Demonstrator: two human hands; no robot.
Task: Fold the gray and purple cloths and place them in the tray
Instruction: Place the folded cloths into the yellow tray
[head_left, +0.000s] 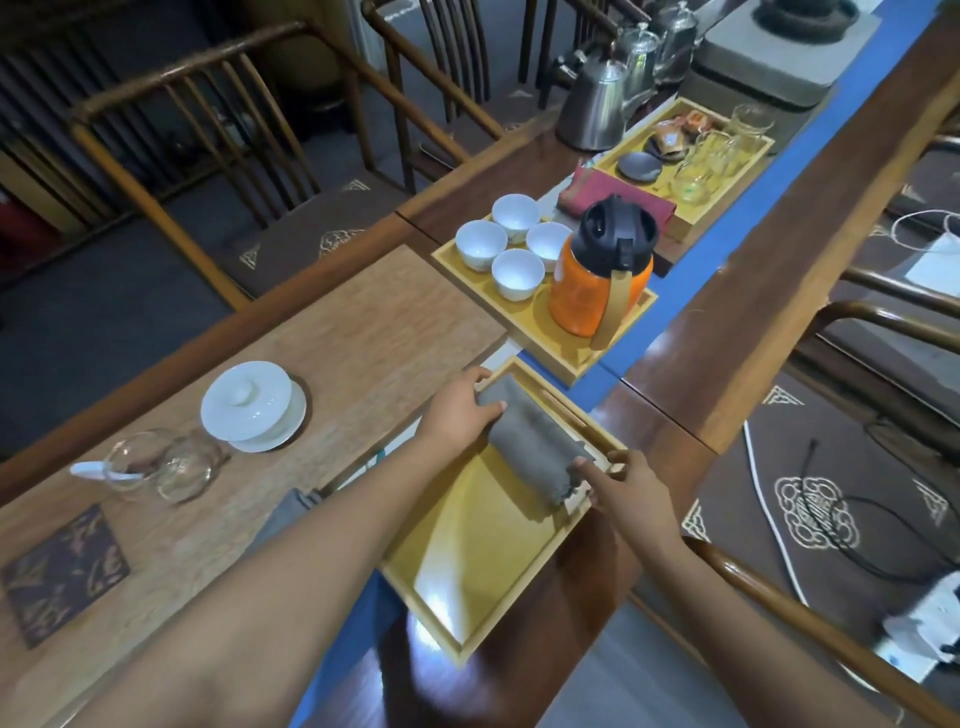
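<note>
A folded gray cloth (530, 441) lies along the far side of the yellow wooden tray (467, 561) in front of me. My left hand (457, 410) grips the cloth's far end, thumb on top. My right hand (623, 493) pinches its near end at the tray's right rim. A second grayish cloth (283, 514) lies on the table left of the tray, partly hidden by my left forearm; its color is hard to tell. Nothing else lies in the tray.
A white lidded bowl (254, 405) and a glass pitcher (161, 465) stand on the left. Beyond the tray, another tray (571, 358) carries white cups (517, 273) and an orange flask (597, 270). Farther back stand a kettle (592, 109) and glassware. Chairs surround the table.
</note>
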